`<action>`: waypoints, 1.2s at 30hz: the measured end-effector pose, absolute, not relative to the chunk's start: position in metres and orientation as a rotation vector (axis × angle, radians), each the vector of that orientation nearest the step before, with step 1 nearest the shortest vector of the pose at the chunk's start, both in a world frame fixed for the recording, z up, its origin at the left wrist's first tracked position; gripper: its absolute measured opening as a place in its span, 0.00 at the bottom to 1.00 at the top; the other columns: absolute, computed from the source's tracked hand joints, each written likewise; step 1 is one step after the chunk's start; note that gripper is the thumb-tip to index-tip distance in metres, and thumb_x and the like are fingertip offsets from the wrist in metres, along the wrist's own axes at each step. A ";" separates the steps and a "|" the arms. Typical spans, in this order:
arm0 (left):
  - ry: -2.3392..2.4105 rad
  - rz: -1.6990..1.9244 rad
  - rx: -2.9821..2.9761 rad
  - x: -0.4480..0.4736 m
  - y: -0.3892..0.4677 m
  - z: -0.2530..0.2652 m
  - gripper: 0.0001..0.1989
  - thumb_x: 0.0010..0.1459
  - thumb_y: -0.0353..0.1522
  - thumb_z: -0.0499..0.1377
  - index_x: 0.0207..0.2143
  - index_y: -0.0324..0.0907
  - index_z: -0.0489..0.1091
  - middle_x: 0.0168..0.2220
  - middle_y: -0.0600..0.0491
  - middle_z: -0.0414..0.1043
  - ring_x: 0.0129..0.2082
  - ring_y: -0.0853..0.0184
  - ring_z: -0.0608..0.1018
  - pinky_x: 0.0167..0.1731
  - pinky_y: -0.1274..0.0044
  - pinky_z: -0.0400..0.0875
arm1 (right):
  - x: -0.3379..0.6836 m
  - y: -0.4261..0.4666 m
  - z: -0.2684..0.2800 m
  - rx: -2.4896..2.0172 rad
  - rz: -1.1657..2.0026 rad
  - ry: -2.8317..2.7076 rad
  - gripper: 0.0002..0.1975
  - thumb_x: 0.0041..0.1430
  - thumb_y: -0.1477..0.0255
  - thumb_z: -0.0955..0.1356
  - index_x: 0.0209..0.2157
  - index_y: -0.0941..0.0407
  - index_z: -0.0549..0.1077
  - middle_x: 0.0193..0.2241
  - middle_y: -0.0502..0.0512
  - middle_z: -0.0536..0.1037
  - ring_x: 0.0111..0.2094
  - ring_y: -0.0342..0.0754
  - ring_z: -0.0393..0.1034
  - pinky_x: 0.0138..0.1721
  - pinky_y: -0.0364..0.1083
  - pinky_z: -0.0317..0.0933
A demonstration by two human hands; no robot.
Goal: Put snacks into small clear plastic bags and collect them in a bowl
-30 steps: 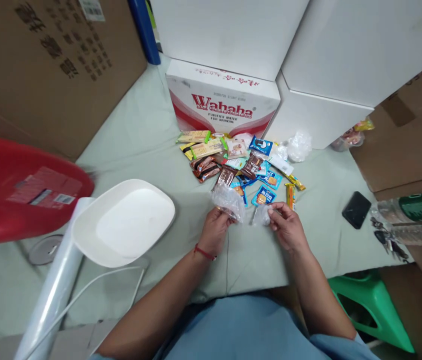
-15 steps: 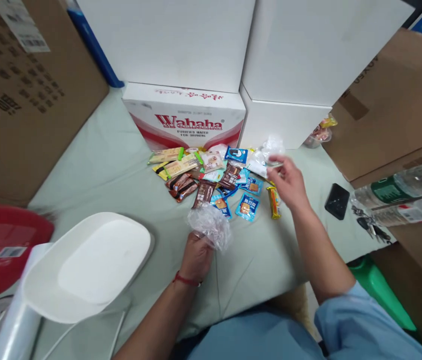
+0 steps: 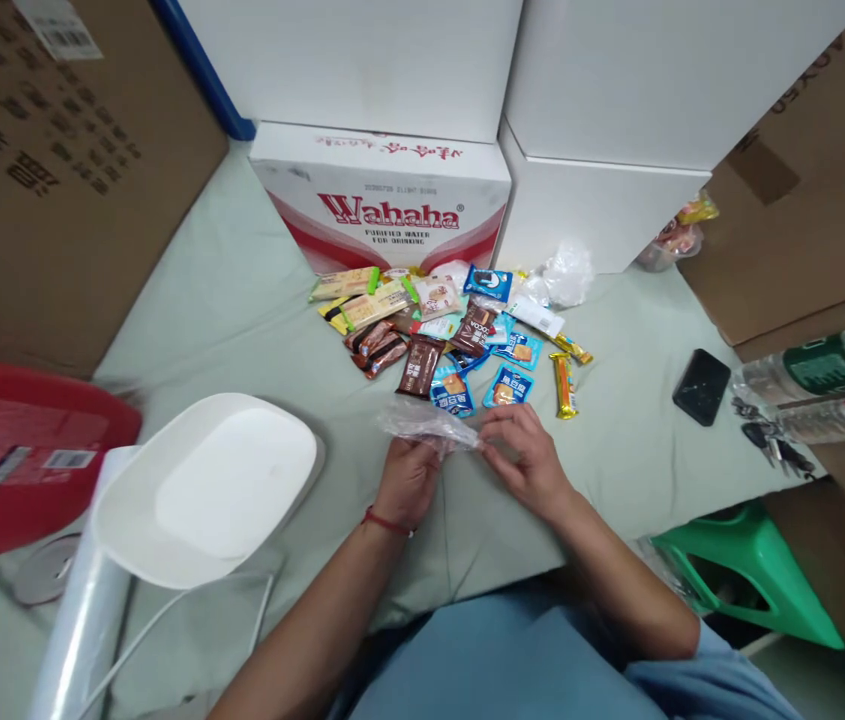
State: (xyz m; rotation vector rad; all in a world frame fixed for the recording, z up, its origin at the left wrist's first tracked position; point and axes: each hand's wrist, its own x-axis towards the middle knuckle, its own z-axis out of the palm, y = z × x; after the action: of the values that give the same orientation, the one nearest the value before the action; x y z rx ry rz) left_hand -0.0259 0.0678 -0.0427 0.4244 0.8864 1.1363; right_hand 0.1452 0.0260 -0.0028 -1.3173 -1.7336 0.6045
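A crumpled clear plastic bag (image 3: 422, 422) is gripped in my left hand (image 3: 408, 482), which wears a red cord at the wrist. The thumb and fingers of my right hand (image 3: 527, 458) pinch the bag's right end. Just beyond the hands lies a pile of wrapped snacks. Among them are a brown cocoa packet (image 3: 420, 366), blue packets (image 3: 509, 386), a pale bar with green ends (image 3: 378, 303) and a yellow-wrapped bar (image 3: 564, 385) to the right. Another bundle of clear plastic (image 3: 568, 274) rests at the back of the pile.
A white scoop-shaped pan (image 3: 204, 490) and a plastic roll (image 3: 84, 600) stand at left, near a red container (image 3: 24, 460). Behind the snacks are a Wahaha carton (image 3: 392, 205) and white boxes (image 3: 602, 215). On the right lie a black phone-like object (image 3: 702, 387), keys (image 3: 774, 440) and bottles (image 3: 827, 365).
My right hand has come back from the right side of the pile to the bag and now pinches its end. The bag is stretched sideways between my hands.
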 end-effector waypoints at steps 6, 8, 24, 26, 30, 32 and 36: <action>0.862 1.088 0.451 -0.029 0.068 -0.036 0.10 0.39 0.27 0.70 0.24 0.41 0.72 0.26 0.58 0.71 0.26 0.74 0.70 0.27 0.79 0.65 | 0.166 0.030 0.002 -1.379 1.334 -0.819 0.18 0.54 0.55 0.78 0.33 0.52 0.74 0.27 0.47 0.72 0.28 0.44 0.66 0.29 0.43 0.64; 0.836 1.064 0.466 -0.031 0.067 -0.034 0.09 0.39 0.26 0.68 0.24 0.41 0.70 0.27 0.58 0.69 0.25 0.75 0.69 0.27 0.80 0.64 | 0.170 0.028 -0.003 -1.402 1.421 -0.652 0.23 0.47 0.53 0.80 0.33 0.53 0.73 0.27 0.48 0.72 0.28 0.44 0.65 0.25 0.41 0.61; 0.893 1.012 0.520 -0.031 0.065 -0.032 0.07 0.39 0.28 0.65 0.23 0.41 0.69 0.37 0.53 0.77 0.25 0.75 0.65 0.24 0.80 0.57 | 0.158 0.027 -0.010 -1.572 0.360 -1.665 0.09 0.66 0.63 0.71 0.44 0.51 0.77 0.39 0.58 0.76 0.38 0.53 0.69 0.42 0.53 0.66; 0.900 1.005 0.551 -0.030 0.064 -0.033 0.05 0.38 0.27 0.63 0.21 0.41 0.69 0.39 0.53 0.78 0.23 0.76 0.63 0.22 0.79 0.54 | 0.158 0.032 -0.017 -1.614 0.359 -1.555 0.12 0.65 0.62 0.71 0.46 0.52 0.77 0.43 0.59 0.75 0.34 0.51 0.67 0.36 0.51 0.65; 0.888 0.969 0.540 -0.030 0.064 -0.034 0.05 0.34 0.27 0.60 0.20 0.41 0.69 0.35 0.54 0.79 0.21 0.76 0.61 0.21 0.79 0.52 | 0.166 0.043 -0.022 -1.595 0.599 -1.482 0.10 0.61 0.60 0.72 0.36 0.52 0.78 0.36 0.56 0.77 0.33 0.50 0.68 0.35 0.48 0.63; 0.894 0.972 0.519 -0.031 0.065 -0.034 0.05 0.34 0.26 0.60 0.20 0.41 0.69 0.35 0.53 0.79 0.23 0.75 0.64 0.21 0.80 0.53 | 0.171 0.047 -0.020 -1.577 0.824 -1.317 0.10 0.58 0.60 0.72 0.33 0.52 0.77 0.30 0.52 0.77 0.29 0.47 0.67 0.32 0.46 0.61; 0.880 0.978 0.473 -0.034 0.068 -0.031 0.06 0.34 0.26 0.61 0.20 0.41 0.68 0.37 0.51 0.78 0.24 0.75 0.63 0.21 0.79 0.53 | 0.182 0.051 -0.013 -1.514 1.231 -0.930 0.17 0.48 0.56 0.77 0.31 0.54 0.77 0.23 0.48 0.74 0.22 0.43 0.61 0.25 0.43 0.55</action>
State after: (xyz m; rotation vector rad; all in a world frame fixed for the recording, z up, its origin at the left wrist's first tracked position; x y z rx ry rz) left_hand -0.0337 0.0676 -0.0310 0.4727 0.8804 0.9780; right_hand 0.1824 0.0508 -0.0133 -1.5136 -0.9297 1.2311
